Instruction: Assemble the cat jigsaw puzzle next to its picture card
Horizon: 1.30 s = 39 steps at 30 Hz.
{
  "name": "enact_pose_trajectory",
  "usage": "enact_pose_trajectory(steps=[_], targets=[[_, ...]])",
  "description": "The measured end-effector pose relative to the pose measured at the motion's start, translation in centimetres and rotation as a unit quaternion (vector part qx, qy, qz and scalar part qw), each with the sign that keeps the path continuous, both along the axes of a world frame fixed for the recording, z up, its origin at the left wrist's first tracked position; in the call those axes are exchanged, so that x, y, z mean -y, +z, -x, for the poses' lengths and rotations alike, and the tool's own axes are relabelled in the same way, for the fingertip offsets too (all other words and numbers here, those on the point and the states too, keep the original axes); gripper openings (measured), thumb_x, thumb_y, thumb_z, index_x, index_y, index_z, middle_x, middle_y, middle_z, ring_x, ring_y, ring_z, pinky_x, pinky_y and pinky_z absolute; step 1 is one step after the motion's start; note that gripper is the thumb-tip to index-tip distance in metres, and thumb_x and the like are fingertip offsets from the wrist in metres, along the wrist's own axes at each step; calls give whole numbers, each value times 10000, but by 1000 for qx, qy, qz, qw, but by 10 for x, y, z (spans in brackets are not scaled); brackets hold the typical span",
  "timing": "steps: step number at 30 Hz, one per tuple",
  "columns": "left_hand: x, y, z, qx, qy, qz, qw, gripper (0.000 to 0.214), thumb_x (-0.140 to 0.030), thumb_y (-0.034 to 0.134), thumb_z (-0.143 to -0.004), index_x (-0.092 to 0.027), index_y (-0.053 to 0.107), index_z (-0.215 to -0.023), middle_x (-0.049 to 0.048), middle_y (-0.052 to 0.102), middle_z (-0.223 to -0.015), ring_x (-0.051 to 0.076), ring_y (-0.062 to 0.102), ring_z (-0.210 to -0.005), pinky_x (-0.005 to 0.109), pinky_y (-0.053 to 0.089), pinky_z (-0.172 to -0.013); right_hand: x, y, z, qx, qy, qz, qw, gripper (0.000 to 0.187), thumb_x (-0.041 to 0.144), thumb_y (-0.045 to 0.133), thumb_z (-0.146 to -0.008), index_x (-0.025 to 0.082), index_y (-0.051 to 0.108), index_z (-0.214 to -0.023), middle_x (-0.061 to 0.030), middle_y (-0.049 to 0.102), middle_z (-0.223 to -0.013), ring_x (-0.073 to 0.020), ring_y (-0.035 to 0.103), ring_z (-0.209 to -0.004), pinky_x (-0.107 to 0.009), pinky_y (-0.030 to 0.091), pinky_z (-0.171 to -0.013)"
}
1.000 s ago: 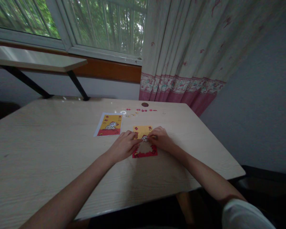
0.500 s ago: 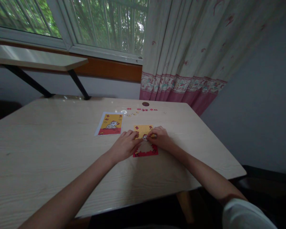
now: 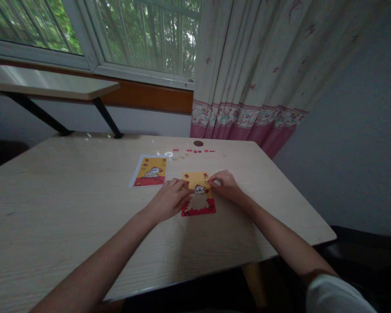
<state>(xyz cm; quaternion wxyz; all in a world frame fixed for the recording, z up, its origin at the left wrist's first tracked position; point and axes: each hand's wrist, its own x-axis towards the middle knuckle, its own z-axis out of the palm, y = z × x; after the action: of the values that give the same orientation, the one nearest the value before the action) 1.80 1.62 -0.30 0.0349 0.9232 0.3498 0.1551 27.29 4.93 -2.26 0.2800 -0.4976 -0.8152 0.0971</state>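
A partly assembled jigsaw puzzle [image 3: 196,177] lies flat, yellow above and red below, with a white cartoon animal's head in its middle. Under the head is a gap with a jagged edge where the bare tabletop shows. Across the puzzle's left edge rests my left hand [image 3: 171,199], its index finger stretched out onto the puzzle beside the animal's head. My right hand [image 3: 227,186] is at the upper right edge, thumb and fingertips drawn together; anything between them is too small to make out.
Left of the puzzle lies a printed reference picture [image 3: 152,170] on white paper. Loose red puzzle pieces [image 3: 200,151] and some pale pieces [image 3: 181,157] sit toward the back, near a dark round disc [image 3: 198,143]. A raised shelf [image 3: 52,81] stands at the back left of the table [image 3: 84,208].
My right hand has drawn back to the right from the animal's head to the puzzle's edge, uncovering the head. My left hand has stayed almost in place.
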Motion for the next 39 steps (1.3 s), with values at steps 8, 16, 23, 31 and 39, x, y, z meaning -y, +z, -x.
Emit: enact_pose_trajectory(steps=[8, 16, 23, 31, 39], targets=[[-1, -1, 2, 8, -7, 1, 1000, 278, -284, 454, -915, -225, 656, -1097, 118, 532, -1097, 261, 467, -1006, 418, 415, -843, 1, -1, -3, 34, 25, 9, 999, 211, 361, 708, -753, 237, 691, -923, -31, 694, -950, -198, 563, -921, -352, 359, -843], [-8, 2, 13, 26, 21, -23, 999, 280, -288, 439, -916, -202, 645, -1084, 107, 546, -1051, 252, 470, -967, 423, 406, -847, 1, -4, -3, 42, 24, 10, 999, 259, 418, 717, -737, 250, 696, -933, -34, 685, -966, -201, 559, -932, -352, 359, -836], [-13, 3, 25, 43, 10, -26, 999, 267, -290, 446, -906, -213, 676, -1017, 97, 538, -995, 247, 467, -921, 418, 396, -824, 3, -3, -2, 39, 19, 5, 999, 252, 409, 718, -734, 248, 697, -927, -45, 679, -965, -201, 560, -928, -349, 366, -829], [-9, 4, 20, 27, -1, 2, 1000, 238, -286, 490, -877, -218, 700, -968, 103, 560, -1020, 253, 477, -947, 404, 395, -815, 1, -4, -3, 41, 21, 10, 999, 256, 411, 720, -733, 246, 695, -927, -41, 681, -954, -198, 559, -927, -345, 364, -831], [-9, 5, 21, 25, -3, -7, 1000, 248, -269, 463, -887, -200, 691, -958, 99, 567, -983, 243, 475, -920, 400, 397, -807, 1, -4, -3, 35, 22, 11, 999, 244, 410, 716, -739, 250, 694, -922, -38, 679, -959, -195, 557, -928, -346, 364, -831]])
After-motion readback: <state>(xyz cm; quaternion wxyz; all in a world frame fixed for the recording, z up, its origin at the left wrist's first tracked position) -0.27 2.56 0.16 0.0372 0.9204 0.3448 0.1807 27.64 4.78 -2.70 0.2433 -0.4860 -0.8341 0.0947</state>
